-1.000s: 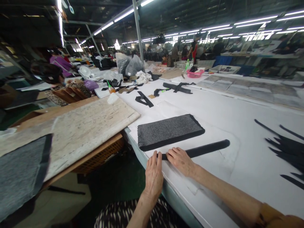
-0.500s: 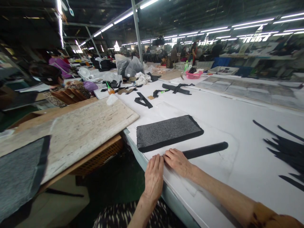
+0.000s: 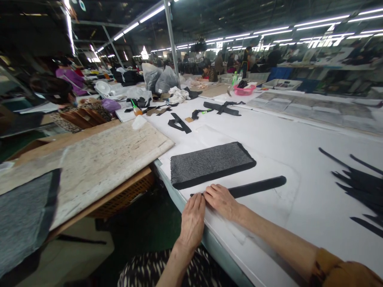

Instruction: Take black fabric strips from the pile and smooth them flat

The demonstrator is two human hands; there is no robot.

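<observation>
A long black fabric strip [image 3: 260, 185] with a rounded right end lies on the white tabletop close to the near edge. My right hand [image 3: 221, 200] is over its left part, fingers bent and closed on the strip. Beside it, my left hand [image 3: 193, 217] has its fingers together on the strip's left end, a short tip of which pokes out past them. The fingertips of both hands nearly touch, and the strip under them is mostly hidden. Just beyond lies a grey knitted panel [image 3: 211, 164] with black edging, flat on the table.
Black strips [image 3: 359, 191] lie heaped at the right. Further back are black straps [image 3: 223, 108], a glue bottle [image 3: 137, 108] and a pink basket [image 3: 244, 89]. A worn board [image 3: 119, 153] with another grey panel [image 3: 26, 215] stands left, across a gap. Co-workers sit behind.
The view has shifted slightly. My fingers have moved a little along the strip, and its dark left tip now shows beyond my left fingers. The grey panel stays in place.
</observation>
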